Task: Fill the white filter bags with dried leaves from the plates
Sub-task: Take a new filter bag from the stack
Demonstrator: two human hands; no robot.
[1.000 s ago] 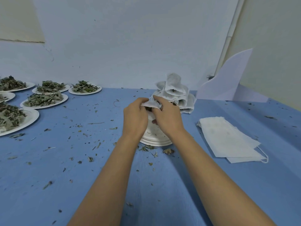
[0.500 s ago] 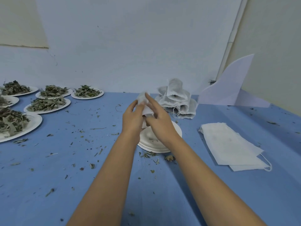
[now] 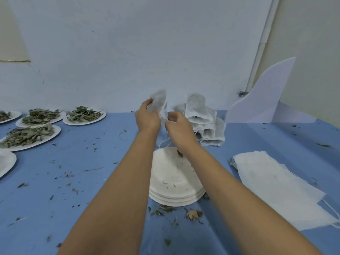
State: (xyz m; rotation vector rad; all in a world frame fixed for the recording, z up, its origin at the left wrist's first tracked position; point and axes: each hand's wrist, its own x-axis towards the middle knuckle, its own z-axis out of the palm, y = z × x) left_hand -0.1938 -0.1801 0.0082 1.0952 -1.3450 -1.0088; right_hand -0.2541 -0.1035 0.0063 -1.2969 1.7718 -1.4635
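A worktop (image 3: 257, 140) draped in creased blue sheeting is being shown beneath and all around the left grip (image 3: 147, 118) and the right grip (image 3: 179, 126). Behind both grips a pale wall (image 3: 128, 52) is being shown. Well to the right of the right grip, farther back, a white curved board (image 3: 263, 100) is being kept upright on the worktop. Above the board a white pipe (image 3: 264, 37) is being carried down the wall. High to the left of the left grip a beige panel (image 3: 9, 34) is being shown.

Open table (image 3: 82, 162) separates leaf plates (image 3: 56, 131) from the stacked empty plates (image 3: 171, 173).
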